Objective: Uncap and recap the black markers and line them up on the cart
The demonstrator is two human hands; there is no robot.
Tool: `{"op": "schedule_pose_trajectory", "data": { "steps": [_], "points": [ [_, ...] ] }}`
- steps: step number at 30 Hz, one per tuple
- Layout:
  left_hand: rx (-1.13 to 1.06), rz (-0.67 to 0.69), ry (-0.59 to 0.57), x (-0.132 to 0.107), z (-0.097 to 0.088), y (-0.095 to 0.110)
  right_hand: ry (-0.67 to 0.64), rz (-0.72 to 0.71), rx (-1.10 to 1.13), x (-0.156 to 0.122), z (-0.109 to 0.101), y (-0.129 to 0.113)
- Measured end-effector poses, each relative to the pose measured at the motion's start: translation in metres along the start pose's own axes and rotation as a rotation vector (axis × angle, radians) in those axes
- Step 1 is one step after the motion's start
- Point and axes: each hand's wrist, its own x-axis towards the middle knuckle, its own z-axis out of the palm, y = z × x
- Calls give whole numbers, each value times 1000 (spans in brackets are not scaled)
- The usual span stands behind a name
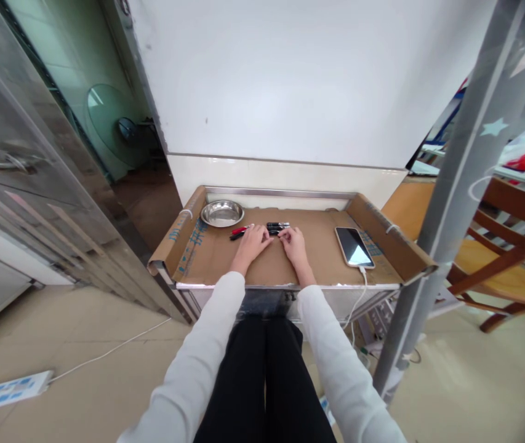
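Observation:
Several slim pens or markers lie in a row on the cardboard-lined table. A red one (240, 230) and the dark ends beside it stick out left of my left hand (253, 240). Black ones (277, 226) show between my two hands. My left hand is curled over the middle of the row, its fingers bent down on the pens and partly hiding them. At the right ends of the pens, my right hand (293, 243) has its thumb and fingertips drawn together against them. The exact grip of each fingertip is too small to see clearly.
A round metal dish (222, 213) stands at the table's back left. On the right lies a phone (354, 247) with a white cable (364, 283) hanging over the front edge. Cardboard flaps (389, 240) wall the sides. A grey post (456, 178) rises at the right, near a wooden chair (511, 246).

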Motion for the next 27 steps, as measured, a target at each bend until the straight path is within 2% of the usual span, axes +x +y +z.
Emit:
{"op": "schedule_pose_trajectory", "data": {
  "steps": [9, 17, 21, 27],
  "points": [
    [98, 49, -8, 0, 9, -5, 3, 33, 49, -2, 0, -4],
    [97, 51, -15, 1, 8, -4, 21, 17, -50, -2, -3, -9],
    [160, -38, 13, 1, 3, 1, 33, 51, -95, -2, -3, -10],
    [321, -299, 118, -1, -1, 9, 20, 204, -316, -4, -3, -14]
  ]
}}
